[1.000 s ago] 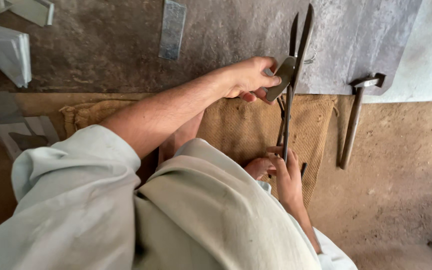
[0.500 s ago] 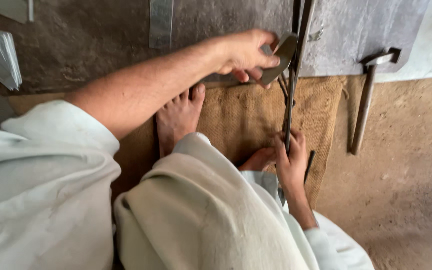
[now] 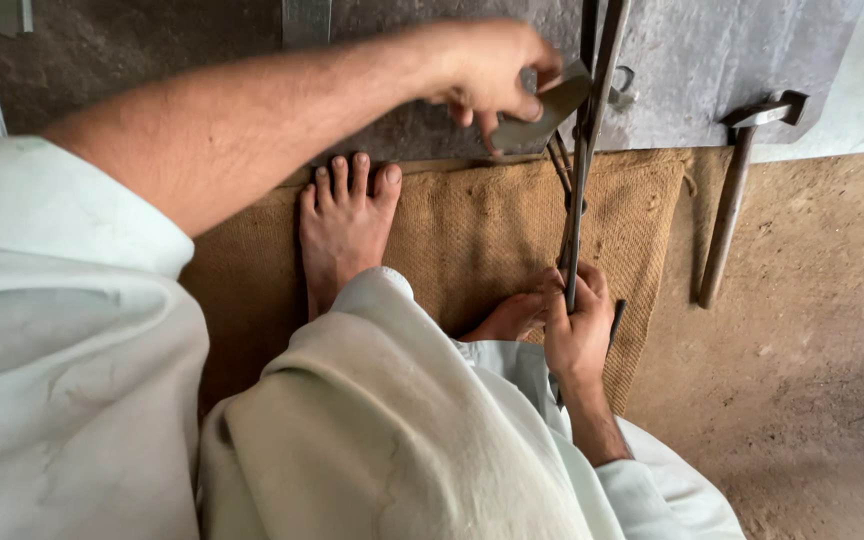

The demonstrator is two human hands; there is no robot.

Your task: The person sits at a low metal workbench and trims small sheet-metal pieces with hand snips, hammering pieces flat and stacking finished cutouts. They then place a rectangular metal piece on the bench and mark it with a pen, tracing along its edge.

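Far left: pale sleeve [image 3: 62, 330] and bare forearm stretched across the view. Below, bare foot [image 3: 344, 225] planted on burlap mat [image 3: 452, 240], toes just short of grey metal sheet [image 3: 402, 60] lying along the top.

Centre: left hand [image 3: 487, 68] pinched shut on a small grey metal piece [image 3: 542, 105], thumb under, fingers over, holding it against the blades of the long shears [image 3: 582, 170]. Piece looks thin, stiff and light, edges likely sharp; best gripped on the flat faces, well back from the cut line.

Just right: shears standing nearly upright over the mat, heavy and rigid by the look. Right hand [image 3: 574, 335] clamped round the lower handles, beside the other foot [image 3: 507, 318].

Further right: hammer [image 3: 732, 210] lying on the dirt floor [image 3: 812, 350], head touching the sheet's edge.
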